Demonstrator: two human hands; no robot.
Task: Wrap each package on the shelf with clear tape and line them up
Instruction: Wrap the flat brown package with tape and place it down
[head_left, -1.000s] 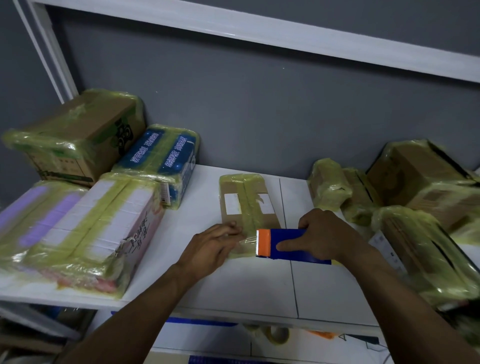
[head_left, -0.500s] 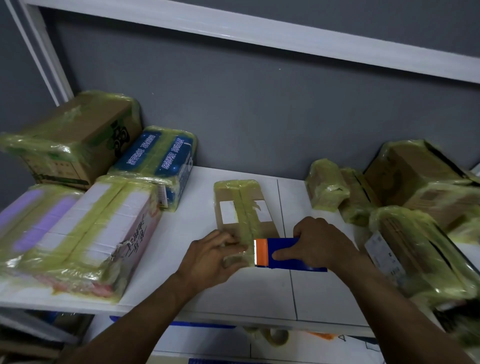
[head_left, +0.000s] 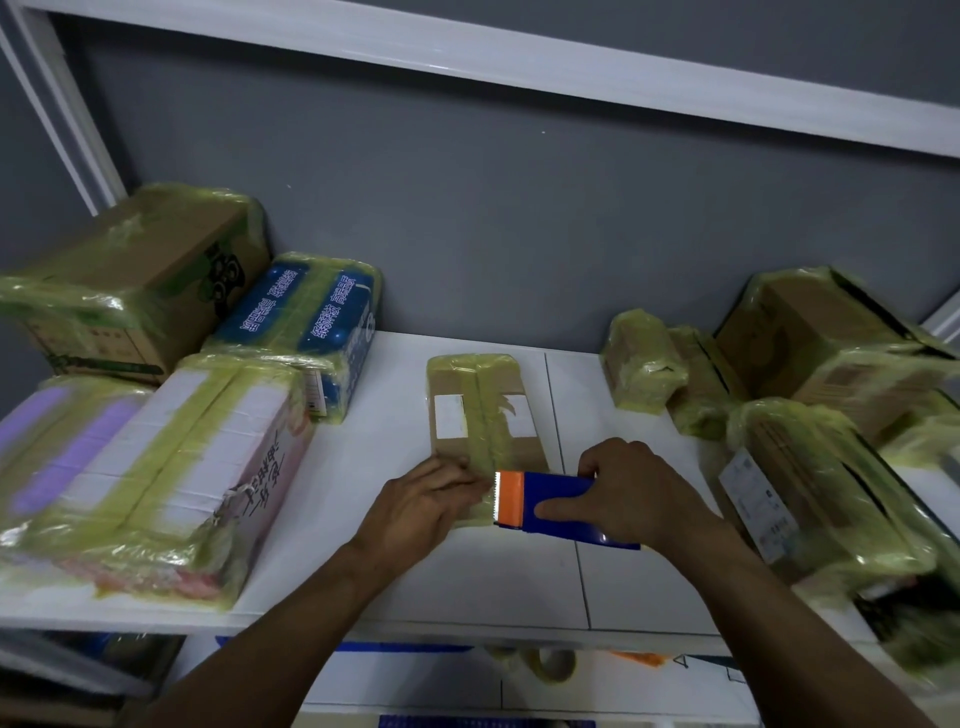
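Far left: the left pile (head_left: 171, 457) of wrapped packages crowds that end of the shelf (head_left: 467, 587). Next, the left hand (head_left: 421, 506), fingers laid nearly flat, presses down the near end of the small brown package (head_left: 485, 410), which lies mid-shelf, apart from both piles, tape bands already running lengthwise. The tape dispenser (head_left: 550, 506) meets that near end with its toothed edge, right beside the left fingertips. The right hand (head_left: 634, 493) has its fingers curled over the dispenser, thumb along its side. Risks, by my reading: a slip could nick the left fingertips on the teeth; a pull against weak hold-down could drag the package toward the shelf lip; slack tape could wrinkle. The right pile (head_left: 810, 467) sits near the right forearm, and a wide swing could knock it.
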